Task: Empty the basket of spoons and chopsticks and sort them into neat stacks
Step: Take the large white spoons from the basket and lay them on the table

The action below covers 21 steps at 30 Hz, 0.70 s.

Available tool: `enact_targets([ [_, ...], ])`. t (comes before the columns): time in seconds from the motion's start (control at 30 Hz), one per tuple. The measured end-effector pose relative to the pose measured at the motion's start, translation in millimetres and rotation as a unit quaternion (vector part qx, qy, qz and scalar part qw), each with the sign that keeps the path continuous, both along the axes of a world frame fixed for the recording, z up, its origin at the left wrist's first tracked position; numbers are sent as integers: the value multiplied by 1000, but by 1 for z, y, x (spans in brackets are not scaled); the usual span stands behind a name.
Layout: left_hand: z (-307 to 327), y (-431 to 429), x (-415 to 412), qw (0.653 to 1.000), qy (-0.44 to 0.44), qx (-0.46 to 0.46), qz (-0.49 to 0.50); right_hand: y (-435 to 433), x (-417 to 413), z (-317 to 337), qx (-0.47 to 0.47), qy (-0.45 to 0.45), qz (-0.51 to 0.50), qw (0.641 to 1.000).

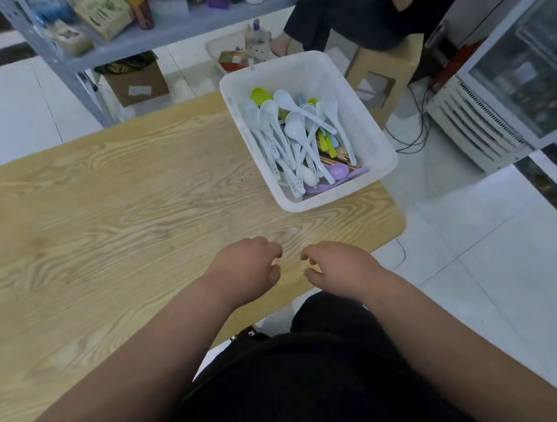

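A white plastic basket [371,138] stands on the far right corner of the wooden table [111,202]. Several pale blue spoons [294,127] lie piled in it, with a green spoon [260,95], a purple spoon [335,172] and brown chopsticks [339,158] underneath. My left hand [248,269] and my right hand [337,266] hover side by side over the table's near edge, well short of the basket. Both have loosely curled fingers and hold nothing.
A grey metal shelf [146,32] with boxes stands beyond the table, a cardboard box [136,82] under it. Another person sits on a cardboard stool [382,68] behind the basket. A white appliance [482,124] and cables lie on the tiled floor at right.
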<state>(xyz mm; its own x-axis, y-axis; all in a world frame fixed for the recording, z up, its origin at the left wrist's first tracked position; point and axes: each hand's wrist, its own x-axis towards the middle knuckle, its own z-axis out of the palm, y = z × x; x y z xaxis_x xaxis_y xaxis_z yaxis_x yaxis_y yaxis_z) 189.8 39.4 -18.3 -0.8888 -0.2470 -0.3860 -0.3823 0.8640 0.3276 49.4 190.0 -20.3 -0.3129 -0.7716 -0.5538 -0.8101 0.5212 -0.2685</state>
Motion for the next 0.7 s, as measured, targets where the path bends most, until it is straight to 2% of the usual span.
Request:
enact_targets([
  [0.33,10,-3,-76,997,15,-13,69,-45,-97,10,-86,-13,55,995],
  [0.7,-3,-13,-177,967,-23,28,251,-86,-214,-25,-96,-50,102,989],
])
